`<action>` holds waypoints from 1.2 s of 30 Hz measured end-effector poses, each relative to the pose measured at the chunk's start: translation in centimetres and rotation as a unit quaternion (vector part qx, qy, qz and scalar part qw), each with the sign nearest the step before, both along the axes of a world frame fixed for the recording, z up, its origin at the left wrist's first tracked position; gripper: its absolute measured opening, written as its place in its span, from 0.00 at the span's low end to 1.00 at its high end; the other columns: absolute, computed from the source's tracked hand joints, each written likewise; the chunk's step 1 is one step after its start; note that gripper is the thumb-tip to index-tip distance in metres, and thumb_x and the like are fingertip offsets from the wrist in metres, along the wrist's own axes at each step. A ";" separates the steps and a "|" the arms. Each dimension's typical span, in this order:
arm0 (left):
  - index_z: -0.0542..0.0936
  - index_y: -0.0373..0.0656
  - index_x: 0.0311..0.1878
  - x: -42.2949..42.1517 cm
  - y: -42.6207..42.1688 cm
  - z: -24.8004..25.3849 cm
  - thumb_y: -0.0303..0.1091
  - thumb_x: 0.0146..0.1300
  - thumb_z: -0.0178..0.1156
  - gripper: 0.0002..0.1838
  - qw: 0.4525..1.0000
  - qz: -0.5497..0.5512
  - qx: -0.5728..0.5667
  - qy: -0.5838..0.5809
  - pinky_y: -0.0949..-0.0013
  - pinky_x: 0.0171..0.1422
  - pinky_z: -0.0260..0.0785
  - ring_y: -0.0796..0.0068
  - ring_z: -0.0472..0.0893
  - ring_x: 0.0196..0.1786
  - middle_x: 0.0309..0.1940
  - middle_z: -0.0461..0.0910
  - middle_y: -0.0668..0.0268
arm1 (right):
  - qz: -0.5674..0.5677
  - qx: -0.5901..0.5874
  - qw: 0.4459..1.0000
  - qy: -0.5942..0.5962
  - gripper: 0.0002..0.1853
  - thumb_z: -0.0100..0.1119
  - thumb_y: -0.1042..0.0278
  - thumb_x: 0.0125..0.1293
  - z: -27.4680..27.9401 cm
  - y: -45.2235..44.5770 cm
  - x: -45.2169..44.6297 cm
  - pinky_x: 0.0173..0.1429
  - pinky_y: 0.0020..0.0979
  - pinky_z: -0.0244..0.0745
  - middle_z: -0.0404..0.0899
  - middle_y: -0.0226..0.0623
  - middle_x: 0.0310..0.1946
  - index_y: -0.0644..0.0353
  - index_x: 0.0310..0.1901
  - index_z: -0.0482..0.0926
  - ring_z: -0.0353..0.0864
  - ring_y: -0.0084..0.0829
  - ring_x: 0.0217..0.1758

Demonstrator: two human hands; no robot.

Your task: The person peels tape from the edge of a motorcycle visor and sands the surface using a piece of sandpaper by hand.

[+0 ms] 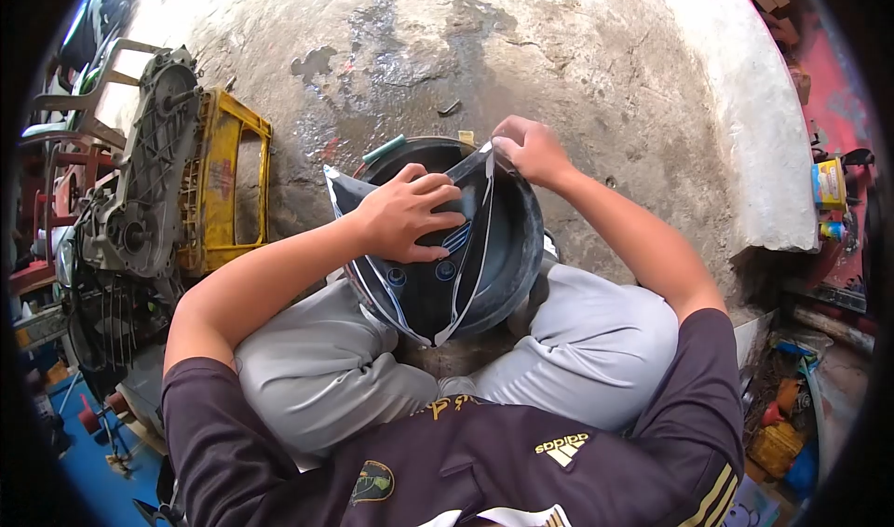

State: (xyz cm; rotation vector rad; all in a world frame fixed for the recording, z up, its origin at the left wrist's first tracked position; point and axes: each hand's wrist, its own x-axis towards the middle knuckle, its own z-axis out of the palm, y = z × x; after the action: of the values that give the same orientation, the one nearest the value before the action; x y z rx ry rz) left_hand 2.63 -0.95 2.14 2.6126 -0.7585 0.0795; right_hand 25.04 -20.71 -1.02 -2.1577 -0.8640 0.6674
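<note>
A dark, pointed plastic panel [424, 290] with whitish edges rests across a round black basin [523, 280] between my knees. My left hand [410, 215] lies on top of the panel, its fingers spread and pointing right. My right hand [531, 152] pinches the panel's upper right tip at the basin's far rim, thumb and fingertips pressed together. A green stick-like piece [384, 148] leans on the basin's far left rim, and a small yellowish piece [466, 137] shows at the far rim. The basin's contents are mostly hidden under the panel.
A yellow crate [223, 178] stands on the left, beside a grey metal engine casing [154, 173]. Wet patches mark the concrete floor [615, 89] ahead. A raised white ledge [759, 127] runs along the right, with assorted parts [778, 448] at the lower right.
</note>
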 end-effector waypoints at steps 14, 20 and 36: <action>0.88 0.54 0.57 -0.1 0.4 -1.1 0.48 0.59 0.72 0.23 0.998 0.003 -0.040 -0.042 0.51 0.68 0.66 0.61 0.78 0.68 0.62 0.81 0.63 | 0.041 -0.002 0.999 0.009 0.10 0.67 0.65 0.70 0.0 -0.4 -0.2 0.43 0.42 0.77 0.85 0.47 0.29 0.62 0.45 0.83 0.85 0.42 0.34; 0.88 0.54 0.56 -0.1 0.5 -0.8 0.47 0.60 0.72 0.21 0.998 0.005 -0.041 -0.041 0.50 0.69 0.66 0.61 0.78 0.68 0.62 0.81 0.63 | 0.079 0.006 0.997 0.024 0.09 0.66 0.65 0.69 1.1 -0.3 -0.1 0.44 0.42 0.79 0.86 0.48 0.30 0.62 0.43 0.84 0.87 0.44 0.34; 0.89 0.55 0.55 0.1 0.0 -0.3 0.46 0.58 0.74 0.21 0.999 -0.002 -0.016 -0.029 0.47 0.72 0.65 0.62 0.77 0.70 0.63 0.81 0.64 | 0.082 0.000 0.996 0.035 0.11 0.68 0.64 0.68 1.9 0.3 -1.0 0.44 0.42 0.80 0.87 0.46 0.31 0.62 0.45 0.85 0.88 0.39 0.36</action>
State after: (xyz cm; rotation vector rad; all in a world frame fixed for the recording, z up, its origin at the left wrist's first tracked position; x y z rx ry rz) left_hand 2.69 -0.93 1.81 2.5892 -0.7754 0.1648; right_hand 24.05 -20.43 0.85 -2.0651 -1.0108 0.8184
